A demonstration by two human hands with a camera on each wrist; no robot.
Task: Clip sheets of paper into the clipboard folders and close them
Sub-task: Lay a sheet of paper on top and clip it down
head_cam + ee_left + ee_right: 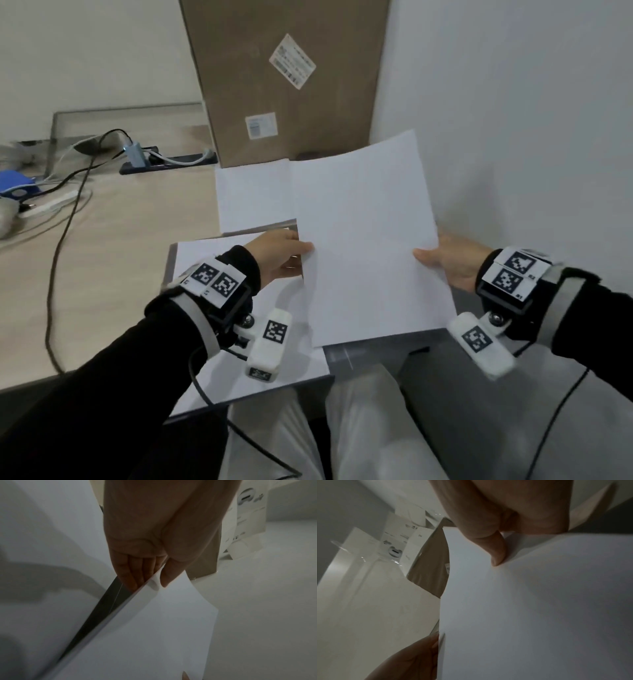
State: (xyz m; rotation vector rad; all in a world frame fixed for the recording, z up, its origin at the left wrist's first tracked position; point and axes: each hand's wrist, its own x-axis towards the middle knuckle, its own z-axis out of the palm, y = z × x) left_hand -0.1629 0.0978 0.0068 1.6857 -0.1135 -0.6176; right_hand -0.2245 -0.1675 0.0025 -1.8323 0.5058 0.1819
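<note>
The plain white sheet of paper (370,240) is showing no print or marks. The pale wood-grain bench (130,240) is lying under it, and the brown cardboard box (284,78) is carrying white printed labels. Black sleeves (102,394) are wearing white tags (215,279) patterned in black-and-white squares. A black cable (61,240) is crossing the bench.

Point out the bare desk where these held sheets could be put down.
Free: the wood desk between the black cable and the open folder. Crowded: the far-left corner with cables and power strip, and the stretch ahead, covered by paper stack and cardboard box.
</note>
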